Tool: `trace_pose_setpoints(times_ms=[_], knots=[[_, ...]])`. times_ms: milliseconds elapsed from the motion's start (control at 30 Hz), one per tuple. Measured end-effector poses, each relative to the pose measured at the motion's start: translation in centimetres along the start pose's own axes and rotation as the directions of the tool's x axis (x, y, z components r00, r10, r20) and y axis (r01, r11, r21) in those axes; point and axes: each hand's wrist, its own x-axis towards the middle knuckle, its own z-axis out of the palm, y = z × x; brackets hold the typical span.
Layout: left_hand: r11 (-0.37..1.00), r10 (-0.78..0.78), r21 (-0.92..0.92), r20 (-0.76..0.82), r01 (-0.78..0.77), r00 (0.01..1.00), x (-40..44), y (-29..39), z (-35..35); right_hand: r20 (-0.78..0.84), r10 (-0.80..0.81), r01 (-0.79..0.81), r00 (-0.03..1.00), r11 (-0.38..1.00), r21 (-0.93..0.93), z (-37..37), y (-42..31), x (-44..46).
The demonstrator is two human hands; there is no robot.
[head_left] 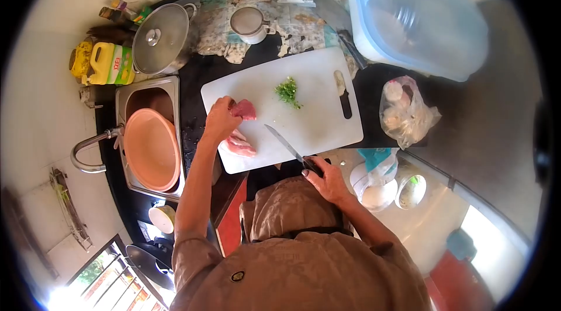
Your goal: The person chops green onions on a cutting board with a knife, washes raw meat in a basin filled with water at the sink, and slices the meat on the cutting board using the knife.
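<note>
My left hand [221,118] is over the left side of a white cutting board [315,127], its fingers closed on a small piece of red meat [245,110]. Just below it on the board lies a paler, fattier piece of meat [238,145]. My right hand [328,181] is at the board's near edge, wrapped round the black handle of a kitchen knife [285,140]. The blade points up and left over the board, toward the meat. Chopped green herbs [287,92] lie in a small heap near the board's upper middle.
Left of the board, an orange basin [153,150] sits in the sink under a curved tap [87,159]. Behind stand a lidded pot [160,39] and a lidded mug [250,25]. A large blue-lidded tub [421,25], another knife [350,48] and a plastic bag [408,113] are at right.
</note>
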Motion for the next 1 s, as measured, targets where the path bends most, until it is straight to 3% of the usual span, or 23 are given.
trace_pose_setpoints(times_ms=[67,200,267,333,467,667,733,767,833,867,900,933,1000], knots=[[0.9,-0.072,-0.418,0.147,0.128,0.987,-0.4,-0.1,-0.2,-0.024,0.03,-0.029,0.999,0.999,0.012,-0.1,0.1,0.2],[0.779,-0.068,-0.603,0.189,0.171,0.98,-0.2,-1.2,1.3,-0.021,0.047,-0.047,0.999,0.999,0.019,0.1,0.3,0.4],[0.643,-0.085,-0.731,0.229,0.229,0.97,0.0,-1.0,1.3,0.011,0.1,-0.1,0.995,0.995,-0.019,0.1,-0.2,0.6],[0.591,-0.108,-0.757,0.269,0.279,0.957,0.4,-1.9,1.6,-0.041,0.024,-0.023,0.999,1.0,0.017,0.7,0.2,0.6],[0.425,-0.17,-0.794,0.402,0.435,0.9,1.1,-1.4,0.5,0.02,0.1,-0.101,0.995,0.994,0.031,0.7,-0.4,1.1],[0.171,-0.178,-0.918,0.328,0.358,0.928,0.3,-0.4,0.0,0.053,0.112,-0.11,0.992,0.993,-0.035,0.5,-0.3,1.5],[-0.046,-0.089,-0.941,0.339,0.336,0.937,0.3,-1.0,0.5,0.058,0.119,-0.116,0.991,0.992,-0.049,0.5,-0.3,1.6],[-0.048,-0.097,-0.941,0.338,0.334,0.936,0.2,-1.3,0.8,0.049,0.1,-0.097,0.994,0.994,-0.056,0.6,-0.3,1.8],[0.36,-0.251,-0.876,0.24,0.321,0.938,0.0,-1.7,1.3,0.046,0.079,-0.076,0.996,0.995,-0.063,0.6,-0.4,1.9],[0.358,-0.259,-0.877,0.236,0.32,0.937,-0.1,-2.0,1.5,0.051,0.066,-0.062,0.996,0.995,-0.074,0.5,-0.6,2.1],[0.659,-0.298,-0.698,0.102,0.281,0.949,-0.5,-2.0,1.5,0.056,0.057,-0.052,0.997,0.995,-0.085,0.4,-0.7,2.2],[0.874,-0.284,-0.419,-0.033,0.245,0.958,-0.7,-2.0,1.5,0.063,0.058,-0.053,0.996,0.995,-0.083,0.4,-0.9,2.3],[0.879,-0.306,-0.387,-0.006,0.28,0.952,-1.0,-1.4,0.8,0.163,0.16,-0.156,0.974,0.987,-0.035,0.1,-0.9,2.5]])
